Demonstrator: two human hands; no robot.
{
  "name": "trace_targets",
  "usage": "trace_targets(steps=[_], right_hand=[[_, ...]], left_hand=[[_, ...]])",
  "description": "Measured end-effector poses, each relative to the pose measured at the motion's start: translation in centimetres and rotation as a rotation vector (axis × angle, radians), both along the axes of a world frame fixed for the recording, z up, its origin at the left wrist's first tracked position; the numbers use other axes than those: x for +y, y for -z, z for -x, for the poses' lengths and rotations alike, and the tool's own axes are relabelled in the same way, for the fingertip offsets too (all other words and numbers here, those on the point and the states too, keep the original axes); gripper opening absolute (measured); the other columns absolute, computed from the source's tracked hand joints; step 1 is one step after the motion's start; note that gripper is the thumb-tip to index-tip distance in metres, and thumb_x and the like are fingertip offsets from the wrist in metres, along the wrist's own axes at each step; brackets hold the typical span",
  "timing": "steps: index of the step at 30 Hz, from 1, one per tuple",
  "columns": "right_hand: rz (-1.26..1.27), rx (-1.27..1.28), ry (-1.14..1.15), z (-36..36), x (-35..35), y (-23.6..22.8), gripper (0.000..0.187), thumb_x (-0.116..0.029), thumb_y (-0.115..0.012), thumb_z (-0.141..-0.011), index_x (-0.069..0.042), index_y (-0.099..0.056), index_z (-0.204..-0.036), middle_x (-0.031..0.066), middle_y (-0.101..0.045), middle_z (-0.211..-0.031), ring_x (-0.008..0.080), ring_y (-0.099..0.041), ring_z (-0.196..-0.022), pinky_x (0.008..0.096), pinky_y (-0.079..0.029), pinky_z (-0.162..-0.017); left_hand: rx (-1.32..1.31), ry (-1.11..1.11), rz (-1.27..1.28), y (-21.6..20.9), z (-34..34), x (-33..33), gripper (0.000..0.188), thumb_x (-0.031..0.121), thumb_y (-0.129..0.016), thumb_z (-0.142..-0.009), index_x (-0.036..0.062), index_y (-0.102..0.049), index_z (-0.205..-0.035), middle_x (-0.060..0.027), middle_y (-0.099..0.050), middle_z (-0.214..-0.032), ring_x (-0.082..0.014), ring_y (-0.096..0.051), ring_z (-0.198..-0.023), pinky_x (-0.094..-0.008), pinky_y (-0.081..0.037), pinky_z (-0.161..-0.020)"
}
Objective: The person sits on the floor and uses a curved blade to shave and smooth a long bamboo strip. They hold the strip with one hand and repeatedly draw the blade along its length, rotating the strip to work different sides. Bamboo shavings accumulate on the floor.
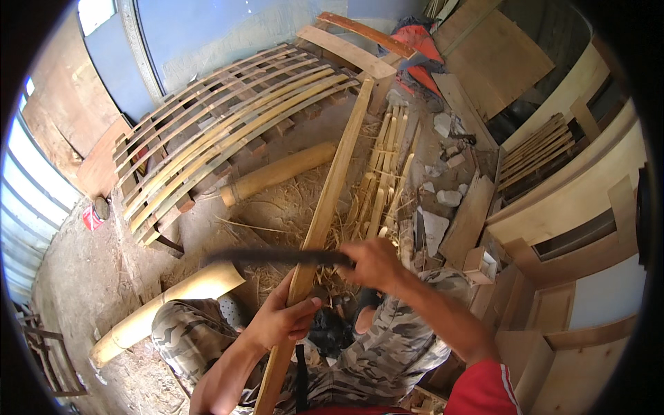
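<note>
A long bamboo strip (339, 169) runs from my lap up and away to the far boards. My left hand (282, 319) is wrapped round its near part, between my knees. My right hand (377, 264) grips the handle of a dark machete (277, 256), whose blade points left. The blade lies across the strip just beyond my left hand and looks smeared by motion. Whether its edge touches the bamboo I cannot tell.
A slatted bamboo frame (228, 124) stands at the far left. Thick bamboo pieces (280, 171) lie on the floor, one beside my left knee. Split bamboo strips (380, 187) and shavings are heaped ahead. Rubble (448, 198) and wooden panels (560, 187) crowd the right.
</note>
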State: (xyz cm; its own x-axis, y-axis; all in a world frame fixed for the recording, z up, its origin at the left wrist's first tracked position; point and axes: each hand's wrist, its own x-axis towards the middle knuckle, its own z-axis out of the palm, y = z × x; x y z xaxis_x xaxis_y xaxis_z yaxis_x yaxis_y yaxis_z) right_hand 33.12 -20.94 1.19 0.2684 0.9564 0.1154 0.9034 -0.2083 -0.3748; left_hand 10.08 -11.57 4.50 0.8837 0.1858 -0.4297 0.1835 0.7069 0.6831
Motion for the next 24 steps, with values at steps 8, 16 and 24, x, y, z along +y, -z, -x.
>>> trace_targets(steps=[8,16,24], right_hand=[[-0.079,-0.033,-0.054,1.8,0.7,0.3,0.019,-0.025,-0.077,-0.067,-0.012,-0.067,-0.077,0.0074,-0.066,-0.067,0.0292,-0.068,-0.063,0.0417,-0.051,-0.055],[0.001,-0.066,-0.013,-0.7,1.6,-0.3,0.022,-0.030,-0.073,-0.075,-0.011,-0.071,-0.084,0.0108,-0.065,-0.063,0.0310,-0.067,-0.058,0.0425,-0.053,-0.056],[0.005,-0.036,0.054,-3.0,2.5,1.2,0.024,-0.033,-0.069,-0.082,-0.012,-0.074,-0.091,0.0101,-0.062,-0.055,0.0282,-0.066,-0.055,0.0454,-0.053,-0.057]], left_hand=[[0.058,-0.088,0.027,0.2,-0.7,1.1,0.073,0.002,-0.063,-0.092,0.0215,-0.025,-0.152,0.0049,-0.039,-0.065,-0.0045,-0.035,-0.047,-0.0227,-0.032,-0.041],[0.004,-0.050,-0.019,-0.3,-0.6,0.6,0.076,-0.002,-0.065,-0.089,0.0192,-0.027,-0.151,0.0047,-0.041,-0.069,-0.0055,-0.038,-0.048,-0.0226,-0.033,-0.042],[0.003,0.007,-0.069,-0.6,-0.3,1.0,0.079,-0.003,-0.065,-0.088,0.0176,-0.022,-0.153,0.0039,-0.041,-0.073,-0.0061,-0.040,-0.050,-0.0224,-0.033,-0.042]])
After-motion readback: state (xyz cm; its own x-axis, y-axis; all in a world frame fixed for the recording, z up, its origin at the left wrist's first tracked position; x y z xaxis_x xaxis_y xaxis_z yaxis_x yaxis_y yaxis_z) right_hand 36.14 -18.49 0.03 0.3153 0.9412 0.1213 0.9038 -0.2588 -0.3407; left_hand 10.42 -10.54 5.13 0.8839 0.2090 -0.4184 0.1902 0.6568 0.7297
